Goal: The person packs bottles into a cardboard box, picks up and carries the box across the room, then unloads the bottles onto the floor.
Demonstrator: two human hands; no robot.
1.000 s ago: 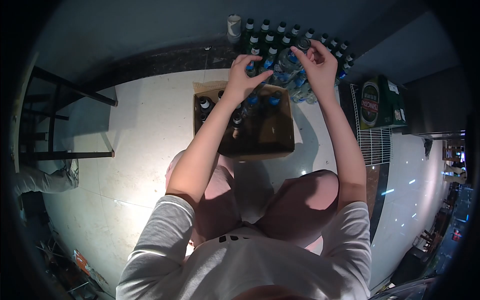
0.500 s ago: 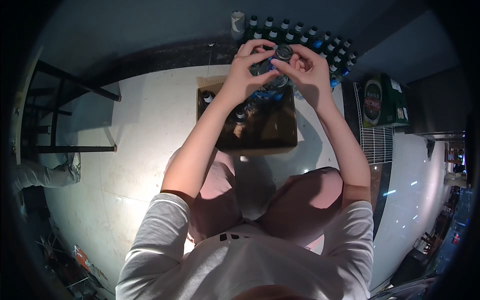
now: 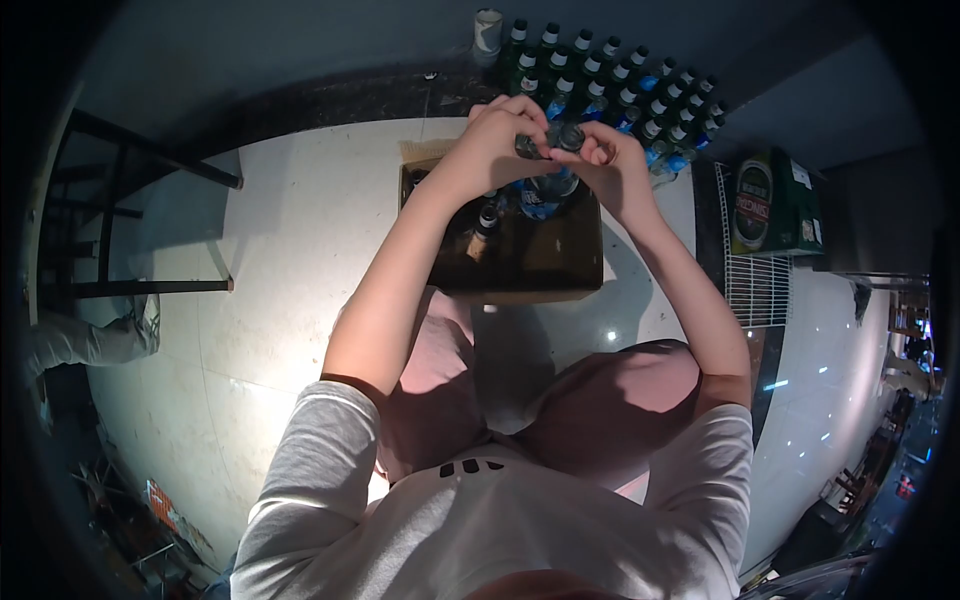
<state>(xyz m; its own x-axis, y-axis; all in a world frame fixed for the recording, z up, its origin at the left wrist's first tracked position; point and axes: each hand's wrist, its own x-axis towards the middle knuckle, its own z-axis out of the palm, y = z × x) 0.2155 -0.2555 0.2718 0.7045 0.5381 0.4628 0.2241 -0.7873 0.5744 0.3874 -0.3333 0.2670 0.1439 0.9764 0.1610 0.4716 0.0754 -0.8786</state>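
Note:
My left hand (image 3: 498, 143) is closed around the neck of a clear glass bottle (image 3: 528, 148). Pinched in the fingers of my right hand (image 3: 615, 172) is the neck of a second clear bottle (image 3: 567, 137), close beside the first. Blue labels show on the glass below my hands, over the back part of an open cardboard box (image 3: 520, 296). Inside the box, a dark bottle with a white neck label (image 3: 487, 218) leans at the left. My left forearm hides part of the box's left side.
Rows of green bottles (image 3: 590, 65) stand along the wall behind the box, with a white cylinder (image 3: 488, 32) at their left. To the right are a green Tsingtao carton (image 3: 775, 205) and a white wire rack (image 3: 757, 290). A dark-framed stool (image 3: 150, 290) stands left.
Both hands have come down toward the box with the clear bottles. The bottles now sit lower, their necks side by side. The camera view has shifted slightly.

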